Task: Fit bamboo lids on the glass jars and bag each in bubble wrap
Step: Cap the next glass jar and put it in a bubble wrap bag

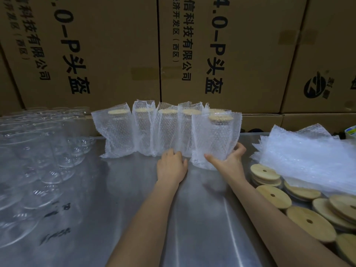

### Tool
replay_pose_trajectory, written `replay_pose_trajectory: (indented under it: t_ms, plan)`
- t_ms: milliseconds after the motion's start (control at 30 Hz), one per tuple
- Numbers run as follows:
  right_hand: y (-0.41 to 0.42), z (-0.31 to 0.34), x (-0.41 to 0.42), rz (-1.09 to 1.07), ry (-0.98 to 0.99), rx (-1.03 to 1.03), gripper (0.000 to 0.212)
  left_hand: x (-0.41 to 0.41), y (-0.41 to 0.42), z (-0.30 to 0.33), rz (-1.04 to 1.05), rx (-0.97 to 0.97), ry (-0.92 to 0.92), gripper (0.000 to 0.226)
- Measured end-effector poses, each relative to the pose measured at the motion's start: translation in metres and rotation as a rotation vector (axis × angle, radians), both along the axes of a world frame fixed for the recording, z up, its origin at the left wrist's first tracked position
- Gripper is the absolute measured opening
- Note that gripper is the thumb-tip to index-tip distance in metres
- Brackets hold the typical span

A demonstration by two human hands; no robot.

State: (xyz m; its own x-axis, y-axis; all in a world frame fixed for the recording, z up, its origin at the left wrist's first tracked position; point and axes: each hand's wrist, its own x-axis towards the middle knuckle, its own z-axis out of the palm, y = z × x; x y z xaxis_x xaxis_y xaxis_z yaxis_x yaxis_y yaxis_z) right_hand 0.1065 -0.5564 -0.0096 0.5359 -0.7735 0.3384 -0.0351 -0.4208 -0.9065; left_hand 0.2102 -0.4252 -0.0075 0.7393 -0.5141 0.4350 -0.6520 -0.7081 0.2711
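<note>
A bagged jar (215, 137) with a bamboo lid stands upright in bubble wrap at the near right of a row. My right hand (229, 158) grips its lower part, thumb in front and fingers round the right side. My left hand (171, 164) rests with straight fingers against the base of the neighbouring bagged jars (165, 130). Several more bagged, lidded jars stand in the row behind. Bare glass jars (38, 151) crowd the left of the steel table (134, 199). Loose bamboo lids (310, 222) lie at the right.
A stack of flat bubble-wrap bags (308, 157) lies at the right, behind the lids. Big cardboard cartons (115, 54) wall off the back of the table. A roll of tape (351, 132) shows at the far right edge.
</note>
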Motion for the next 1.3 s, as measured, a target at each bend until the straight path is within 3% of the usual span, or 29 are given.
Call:
replay_pose_trajectory:
  t_ms: [133, 233, 333, 500, 733, 833, 1000, 1133, 1300]
  plan:
    - [0.015, 0.000, -0.020, -0.057, 0.081, 0.002, 0.104, -0.025, 0.019, 0.000, 0.001, -0.004, -0.007, 0.029]
    - [0.030, 0.000, -0.039, -0.065, 0.119, -0.002, 0.099, -0.047, 0.038, -0.001, 0.002, 0.001, 0.005, 0.028]
    - [0.046, 0.002, -0.061, -0.031, 0.149, -0.015, 0.084, -0.071, 0.057, -0.001, -0.005, 0.006, 0.013, 0.026]
    - [0.071, 0.001, -0.096, 0.051, 0.326, -0.136, 0.037, -0.112, 0.094, -0.001, -0.047, -0.016, 0.037, 0.025]
    - [0.095, 0.002, -0.136, 0.055, 0.297, -0.185, 0.012, -0.150, 0.144, -0.005, -0.111, -0.028, -0.011, 0.024]
    - [0.101, 0.002, -0.148, 0.055, 0.300, -0.191, 0.008, -0.161, 0.167, -0.005, -0.159, -0.042, -0.068, 0.023]
    - [0.107, 0.000, -0.164, 0.068, 0.343, -0.209, 0.009, -0.151, 0.226, 0.010, -0.297, -0.122, -0.331, 0.032]
    - [0.109, 0.002, -0.167, 0.051, 0.354, -0.221, 0.008, -0.113, 0.289, 0.039, 0.061, -0.373, -0.381, 0.044]
    - [0.111, 0.003, -0.167, 0.040, 0.356, -0.226, 0.010, -0.075, 0.362, 0.065, 0.521, -0.334, -0.315, 0.077]
